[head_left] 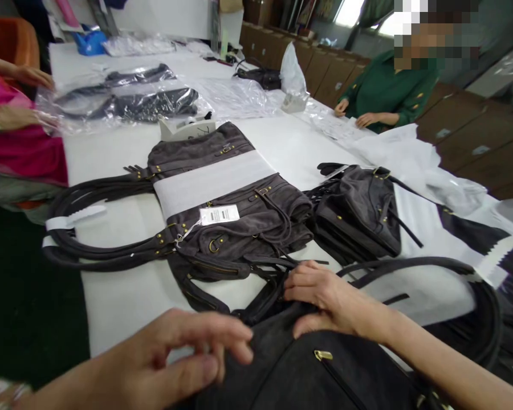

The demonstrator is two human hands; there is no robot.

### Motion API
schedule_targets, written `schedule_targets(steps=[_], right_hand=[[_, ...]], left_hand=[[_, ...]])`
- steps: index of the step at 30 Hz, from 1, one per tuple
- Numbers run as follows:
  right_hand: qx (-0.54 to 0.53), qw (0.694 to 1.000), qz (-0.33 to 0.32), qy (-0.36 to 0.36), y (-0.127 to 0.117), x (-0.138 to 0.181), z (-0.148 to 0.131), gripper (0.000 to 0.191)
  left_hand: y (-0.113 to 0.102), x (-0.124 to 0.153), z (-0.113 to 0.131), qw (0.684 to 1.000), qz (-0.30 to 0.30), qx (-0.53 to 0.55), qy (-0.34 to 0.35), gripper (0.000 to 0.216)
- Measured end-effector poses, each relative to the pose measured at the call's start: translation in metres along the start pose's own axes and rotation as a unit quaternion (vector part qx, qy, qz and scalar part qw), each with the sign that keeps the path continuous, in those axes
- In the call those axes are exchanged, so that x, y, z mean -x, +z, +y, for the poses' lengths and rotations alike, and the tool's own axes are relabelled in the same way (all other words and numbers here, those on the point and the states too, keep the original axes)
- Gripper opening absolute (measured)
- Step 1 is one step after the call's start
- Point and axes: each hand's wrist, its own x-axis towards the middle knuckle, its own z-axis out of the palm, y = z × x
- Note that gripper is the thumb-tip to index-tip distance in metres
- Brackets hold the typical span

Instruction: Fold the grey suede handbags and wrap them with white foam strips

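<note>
A dark grey handbag (273, 364) with a brass zip pull lies nearest me at the bottom of the head view. My right hand (329, 299) grips its upper edge, thumb on the near side and fingers over the far side. Over the bag's left side hovers my left hand (188, 353), thumb and fingers apart, holding nothing. Just beyond lies another dark grey handbag (235, 228) with a white paper band (214, 182) round it. A white tag (219, 214) rests on that bag, and its handles (106, 256) are wrapped together in white at the left.
More dark bags (354, 213) lie at the right on the white table (123, 302). Plastic-wrapped bags (154, 105) are at the back left. A person in pink (21, 136) is at the left; one in green (393, 88) stands across the table. Brown cartons (479, 131) line the back.
</note>
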Motion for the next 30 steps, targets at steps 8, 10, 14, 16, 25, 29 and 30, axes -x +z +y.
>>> schedule_targets(steps=[8, 10, 14, 16, 25, 29, 30], right_hand=[[0.063, 0.996, -0.065, -0.014, 0.028, -0.006, 0.006, 0.038], [0.095, 0.995, -0.033, -0.009, 0.039, -0.002, 0.011, 0.04], [0.145, 0.989, 0.038, -0.005, 0.059, -0.001, 0.018, 0.046], [0.153, 0.987, 0.049, -0.02, 0.063, 0.001, 0.02, 0.045], [0.127, 0.987, 0.092, -0.044, 0.066, 0.012, 0.021, 0.035], [0.118, 0.988, 0.09, -0.03, 0.066, 0.006, 0.021, 0.032], [0.118, 0.989, 0.091, -0.025, 0.066, 0.005, 0.021, 0.032]], left_hand=[[0.013, -0.109, -0.057, 0.963, -0.165, -0.189, 0.093, 0.034], [0.017, -0.108, -0.067, 0.958, -0.146, -0.225, 0.103, 0.038], [0.016, -0.089, -0.073, 0.937, -0.083, -0.324, 0.099, 0.037], [0.012, -0.076, -0.07, 0.923, -0.069, -0.371, 0.072, 0.042], [-0.014, -0.005, -0.044, 0.871, 0.024, -0.49, 0.032, 0.023], [-0.004, 0.026, -0.039, 0.894, 0.174, -0.412, -0.017, 0.025], [0.004, 0.035, -0.037, 0.9, 0.226, -0.372, -0.036, 0.025]])
